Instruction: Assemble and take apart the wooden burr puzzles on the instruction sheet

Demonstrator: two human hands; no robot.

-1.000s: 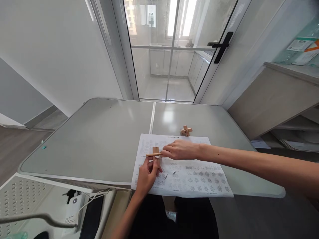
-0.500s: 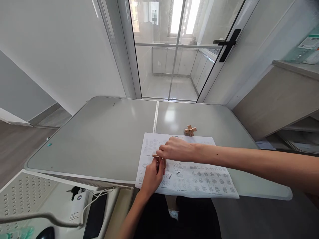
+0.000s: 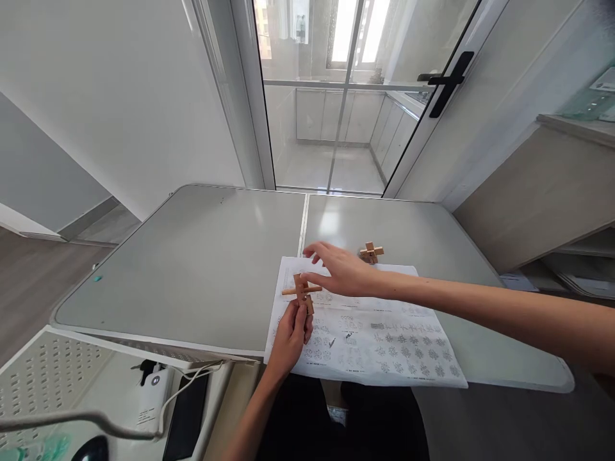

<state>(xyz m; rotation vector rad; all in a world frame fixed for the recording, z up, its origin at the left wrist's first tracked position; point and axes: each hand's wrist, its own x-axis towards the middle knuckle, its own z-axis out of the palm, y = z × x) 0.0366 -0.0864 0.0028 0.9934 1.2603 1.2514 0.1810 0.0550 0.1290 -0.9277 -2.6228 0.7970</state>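
Wooden cross [image 3: 302, 292]: pinched at its foot by your left hand [image 3: 289, 338]. Right hand [image 3: 340, 272]: fingers spread, holding nothing. Risk: loose crossbar may slip free.

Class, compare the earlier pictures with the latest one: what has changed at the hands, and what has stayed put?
The right hand has opened its fingers and lifted off the thin stick, which now sits crosswise in the wooden puzzle piece. The left hand still grips that piece from below. The assembled puzzle and instruction sheet lie unmoved on the table.
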